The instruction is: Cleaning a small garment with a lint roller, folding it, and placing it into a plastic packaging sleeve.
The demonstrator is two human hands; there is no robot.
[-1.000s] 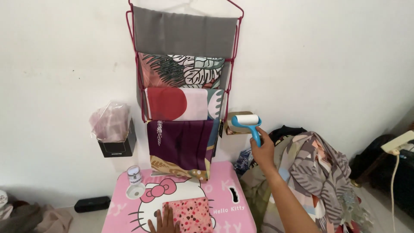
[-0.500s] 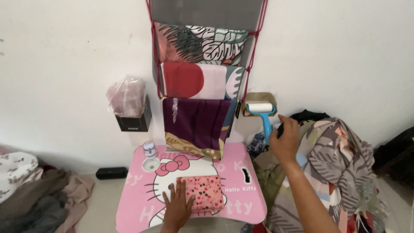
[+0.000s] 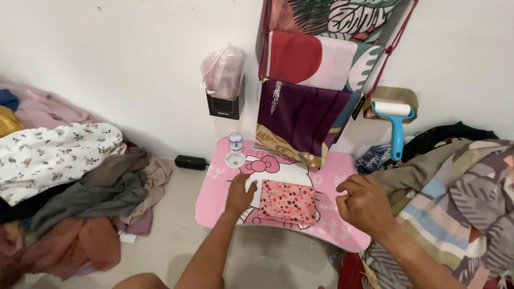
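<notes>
Hands over a pink table with a folded cloth

Left hand (image 3: 239, 194) lies flat on the low pink cartoon-printed table (image 3: 225, 206), palm down and holding nothing; its fingers touch the left edge of the folded pink cloth with dark spots (image 3: 288, 200). This cloth rests on the middle of the table, at 3 o'clock from the left hand. Right hand (image 3: 365, 205) hovers over the right end of the table, at 3 o'clock from the cloth, with the fingers curled loosely and nothing visible in them. At 1 o'clock from the right hand, a blue-handled lint roller with a white roll (image 3: 395, 121) hangs on the wall. At 12 o'clock from the cloth, patterned fabrics hang on a red rack (image 3: 308, 80). Heaps of clothes (image 3: 69, 176) lie at 9 o'clock on the floor.
</notes>
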